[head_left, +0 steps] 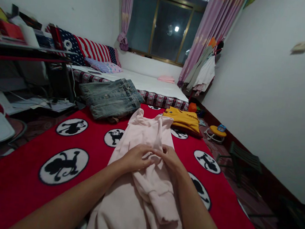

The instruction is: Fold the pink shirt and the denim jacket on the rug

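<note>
The pink sweatshirt [150, 136] is showing as soft, matt knitted cloth, thick enough to be bunching in rounded folds where the left hand [136, 158] and the right hand [171, 157] are pinching it. Under it the red blanket [27, 151] is looking fleecy and dull, its black-and-white figures printed flat into the pile. The denim jacket [110, 100] is lying as coarse, faded twill with small metal buttons. The folded yellow garment [183, 120] is reading as smooth matt cloth. The window [168, 28] glass is gleaming, glossy, in a brassy metal frame; the curtains [218, 22] are hanging as thin, faintly shiny cloth.
</note>
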{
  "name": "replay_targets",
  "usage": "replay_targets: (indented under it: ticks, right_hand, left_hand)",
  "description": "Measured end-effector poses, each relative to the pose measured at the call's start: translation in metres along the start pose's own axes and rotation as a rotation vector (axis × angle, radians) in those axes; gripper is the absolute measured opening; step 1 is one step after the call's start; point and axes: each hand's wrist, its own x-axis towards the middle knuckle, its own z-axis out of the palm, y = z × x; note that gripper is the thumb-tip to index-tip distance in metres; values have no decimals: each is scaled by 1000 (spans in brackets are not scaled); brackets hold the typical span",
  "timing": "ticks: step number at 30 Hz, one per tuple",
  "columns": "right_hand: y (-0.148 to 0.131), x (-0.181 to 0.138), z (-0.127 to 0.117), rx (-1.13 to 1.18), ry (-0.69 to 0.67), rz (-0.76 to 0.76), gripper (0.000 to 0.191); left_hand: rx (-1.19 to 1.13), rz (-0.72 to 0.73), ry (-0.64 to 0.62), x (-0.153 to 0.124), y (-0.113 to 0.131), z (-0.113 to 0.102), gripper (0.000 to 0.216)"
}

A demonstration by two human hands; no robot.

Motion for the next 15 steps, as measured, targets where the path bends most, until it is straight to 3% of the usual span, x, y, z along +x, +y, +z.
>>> replay_targets:
  ticks: [3, 8, 11, 15]
  right_hand:
    - [-20, -18, -8, -160, -194, 132, 42]
    - [-36, -53, 3, -178, -177, 294, 28]
    - [-46, -70, 11, 39, -79, 338, 29]
    - [-64, -95, 17, 445, -75, 351, 49]
  left_hand:
    - [-122, -71, -21, 0, -6, -7, 34]
    - [-373, -175, -66, 5, -24, -16, 37]
    - [-464, -251, -72, 11, -23, -23, 42]
    - [-382, -242, 48, 17, -2, -25, 39]
